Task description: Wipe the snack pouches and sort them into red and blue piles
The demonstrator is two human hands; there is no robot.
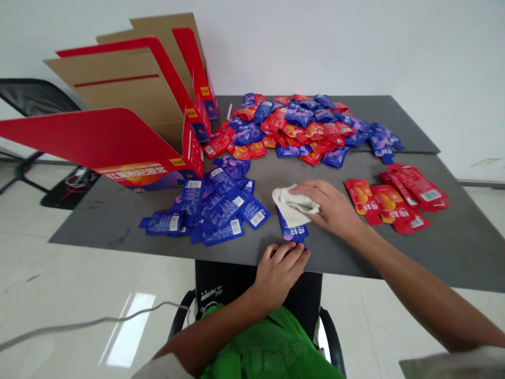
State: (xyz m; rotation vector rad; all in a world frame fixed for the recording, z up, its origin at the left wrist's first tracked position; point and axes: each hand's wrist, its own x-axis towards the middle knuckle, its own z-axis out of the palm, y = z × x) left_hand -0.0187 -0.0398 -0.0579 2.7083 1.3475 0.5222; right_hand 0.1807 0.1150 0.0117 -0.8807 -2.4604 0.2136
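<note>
A blue sachet [294, 232] lies at the near edge of the dark table [445, 247]. My left hand [280, 269] pins its near end with curled fingertips pressed down. My right hand [330, 207] grips a crumpled white cloth [294, 205] and presses it onto the sachet's far end. Left of the hands lies a heap of blue sachets [215, 207], barcode sides up. Right of my right hand sits a small group of red sachets [396, 198].
A large mixed pile of red and blue sachets [303, 126] covers the far middle of the table. Open red-and-brown cardboard display boxes [130, 113] stand at the left. A green mesh bag [272, 345] rests on my lap. A black chair [33, 97] stands far left.
</note>
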